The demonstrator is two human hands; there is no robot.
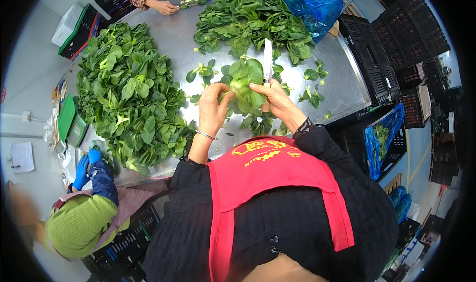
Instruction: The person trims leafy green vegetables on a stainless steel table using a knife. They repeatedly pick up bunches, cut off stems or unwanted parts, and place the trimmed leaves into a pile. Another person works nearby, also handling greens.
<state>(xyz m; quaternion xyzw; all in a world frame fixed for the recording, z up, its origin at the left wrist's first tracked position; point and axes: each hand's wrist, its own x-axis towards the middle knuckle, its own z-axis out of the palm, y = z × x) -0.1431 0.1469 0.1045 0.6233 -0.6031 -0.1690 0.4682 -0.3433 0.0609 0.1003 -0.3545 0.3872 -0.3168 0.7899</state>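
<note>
A head of bok choy [243,82] is held up between my two hands over the metal table [178,48]. My left hand [212,103] pinches its pale leaf bases with thumb and fingers. On the other side, my right hand [277,99] touches the plant with the thumb and also keeps a knife [267,59] in its grip, blade pointing away from me. Part of the knife's handle is hidden by the fingers. Loose trimmed leaves [202,72] lie around the hands, with others [312,96] to the right.
Large piles of bok choy stand at left [126,92] and at the back [253,21], near a blue plastic bag [316,7]. A green scale [76,127] sits at the left edge. Two co-workers' hands [163,7] [82,172] are at the table. Black crates [366,55] line the right.
</note>
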